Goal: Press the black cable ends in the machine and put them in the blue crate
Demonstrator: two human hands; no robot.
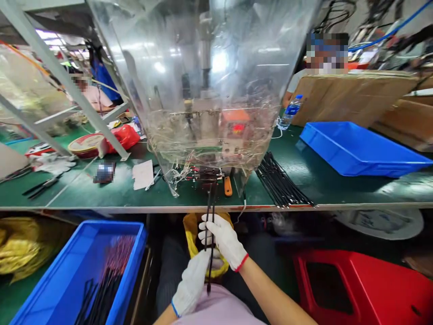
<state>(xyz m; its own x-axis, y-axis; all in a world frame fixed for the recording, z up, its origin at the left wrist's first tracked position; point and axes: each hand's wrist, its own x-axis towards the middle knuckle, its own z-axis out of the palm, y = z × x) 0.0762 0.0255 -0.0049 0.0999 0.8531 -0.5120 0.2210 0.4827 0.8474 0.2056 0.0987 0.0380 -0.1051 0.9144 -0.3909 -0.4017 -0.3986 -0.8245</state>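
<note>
Two thin black cables [210, 266] run upright between my hands, their upper ends reaching a small dark fixture [208, 175] at the bench's front edge. My right hand [223, 237], in a white glove with a red cuff, is closed round them just below that edge. Lower down, my left hand [192, 282], in a white glove with a blue cuff, also grips the cables. A dark tip hangs beneath it. Wires [182, 172] lead into the fixture's left side, and an orange-handled tool [228, 186] lies to its right.
A clear plastic shield [209, 67] stands over the fixture. Black cables [282, 183] lie on the green bench to the right, near a blue tray [352, 164] and a water bottle [291, 110]. At lower left, a blue bin [54, 275] holds more cables. A red stool [375, 280] stands right.
</note>
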